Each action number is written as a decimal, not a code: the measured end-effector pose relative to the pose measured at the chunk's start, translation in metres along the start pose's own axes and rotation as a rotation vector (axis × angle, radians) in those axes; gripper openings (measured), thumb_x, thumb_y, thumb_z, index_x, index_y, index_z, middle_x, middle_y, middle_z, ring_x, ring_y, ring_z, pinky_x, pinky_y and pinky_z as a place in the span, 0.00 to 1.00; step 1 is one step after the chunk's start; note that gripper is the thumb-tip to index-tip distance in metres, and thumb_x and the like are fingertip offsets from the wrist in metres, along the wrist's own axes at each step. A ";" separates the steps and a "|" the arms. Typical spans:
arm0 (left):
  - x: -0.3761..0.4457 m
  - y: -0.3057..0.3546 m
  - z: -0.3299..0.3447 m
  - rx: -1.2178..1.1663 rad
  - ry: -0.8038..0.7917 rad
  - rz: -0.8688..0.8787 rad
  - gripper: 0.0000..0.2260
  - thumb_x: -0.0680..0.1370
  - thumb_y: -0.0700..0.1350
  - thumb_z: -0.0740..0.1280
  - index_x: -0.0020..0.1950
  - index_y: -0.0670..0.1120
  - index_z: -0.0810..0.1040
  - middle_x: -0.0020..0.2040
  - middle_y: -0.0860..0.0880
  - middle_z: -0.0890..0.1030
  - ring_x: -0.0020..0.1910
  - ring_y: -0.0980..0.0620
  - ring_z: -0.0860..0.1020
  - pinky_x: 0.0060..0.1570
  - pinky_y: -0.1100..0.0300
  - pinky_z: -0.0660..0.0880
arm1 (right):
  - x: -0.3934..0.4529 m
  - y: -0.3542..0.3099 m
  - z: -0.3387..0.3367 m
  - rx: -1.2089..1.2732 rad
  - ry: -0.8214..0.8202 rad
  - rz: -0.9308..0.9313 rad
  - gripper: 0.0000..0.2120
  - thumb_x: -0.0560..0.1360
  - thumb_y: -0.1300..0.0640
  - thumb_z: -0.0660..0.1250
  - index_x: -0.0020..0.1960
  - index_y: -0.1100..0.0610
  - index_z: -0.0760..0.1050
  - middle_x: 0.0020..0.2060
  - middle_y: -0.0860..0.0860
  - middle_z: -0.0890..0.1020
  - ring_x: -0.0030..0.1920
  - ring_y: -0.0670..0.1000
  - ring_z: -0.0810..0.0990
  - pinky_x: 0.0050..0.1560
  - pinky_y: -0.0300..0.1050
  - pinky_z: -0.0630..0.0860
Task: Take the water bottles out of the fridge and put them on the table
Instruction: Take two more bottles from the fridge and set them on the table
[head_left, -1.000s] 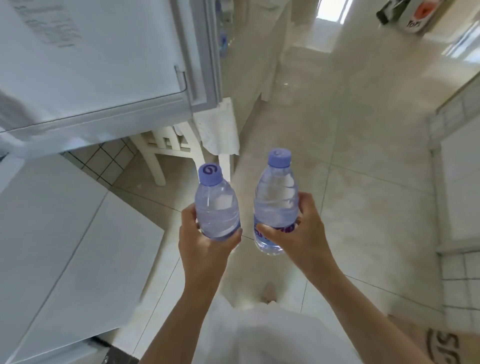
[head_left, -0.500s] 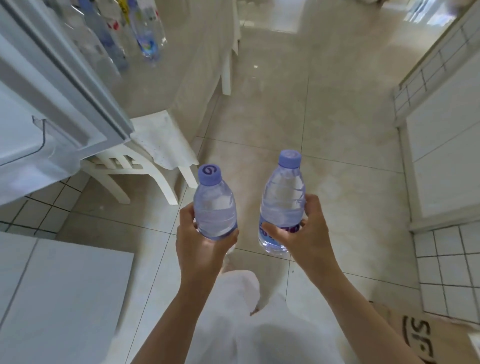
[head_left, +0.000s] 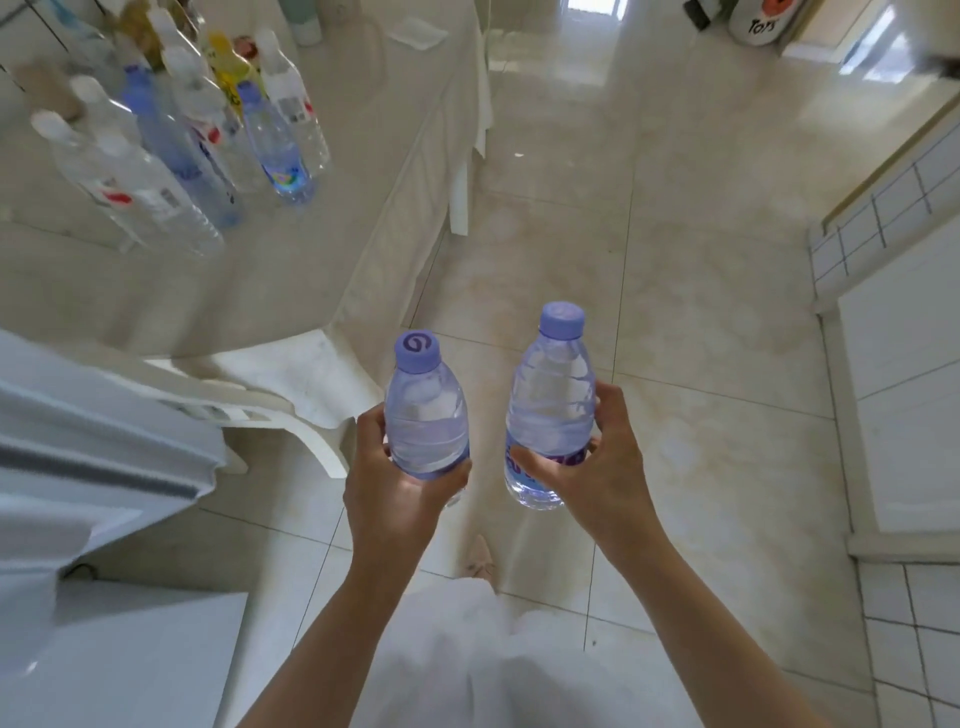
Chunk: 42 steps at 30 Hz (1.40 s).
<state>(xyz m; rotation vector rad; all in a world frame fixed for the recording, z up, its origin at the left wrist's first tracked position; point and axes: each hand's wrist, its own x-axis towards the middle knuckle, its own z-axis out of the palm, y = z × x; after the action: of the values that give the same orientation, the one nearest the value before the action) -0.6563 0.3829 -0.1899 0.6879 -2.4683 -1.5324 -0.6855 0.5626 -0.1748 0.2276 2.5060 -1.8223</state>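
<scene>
I hold both forearms out ahead over the tiled floor (head_left: 675, 260). My left hand (head_left: 402, 491) wraps one upright bottle (head_left: 426, 415) from below; my right hand (head_left: 605, 467) clasps the other bottle (head_left: 550, 405) around its label. The table (head_left: 332, 234) lies ahead to the left, more bottles (head_left: 171, 140) standing near its far left corner.

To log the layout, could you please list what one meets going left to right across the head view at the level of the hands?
Fridge door → white chair → left hand with its bottle → right-hand bottle → right hand → white cabinet.
</scene>
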 end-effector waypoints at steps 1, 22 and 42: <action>0.014 0.004 0.003 -0.005 0.011 -0.001 0.35 0.56 0.52 0.82 0.58 0.52 0.70 0.46 0.61 0.79 0.45 0.55 0.80 0.45 0.50 0.79 | 0.014 -0.002 0.003 0.001 -0.004 0.003 0.37 0.59 0.54 0.82 0.62 0.45 0.67 0.48 0.37 0.79 0.49 0.43 0.82 0.47 0.39 0.80; 0.226 0.070 0.083 -0.119 0.398 -0.310 0.31 0.59 0.44 0.82 0.56 0.53 0.71 0.45 0.56 0.80 0.44 0.52 0.80 0.41 0.55 0.76 | 0.318 -0.058 0.057 -0.079 -0.464 -0.064 0.34 0.59 0.57 0.80 0.57 0.40 0.67 0.47 0.40 0.81 0.47 0.46 0.82 0.48 0.50 0.80; 0.362 0.045 0.029 -0.108 0.844 -0.523 0.32 0.58 0.46 0.83 0.55 0.48 0.70 0.40 0.58 0.79 0.41 0.54 0.80 0.42 0.54 0.76 | 0.447 -0.127 0.239 -0.197 -0.926 -0.363 0.30 0.59 0.58 0.81 0.54 0.47 0.68 0.45 0.38 0.80 0.42 0.38 0.79 0.36 0.27 0.69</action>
<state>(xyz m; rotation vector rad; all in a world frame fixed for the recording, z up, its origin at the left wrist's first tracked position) -0.9995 0.2574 -0.2020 1.6345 -1.6263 -1.1188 -1.1593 0.3419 -0.1804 -0.9074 2.0543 -1.2671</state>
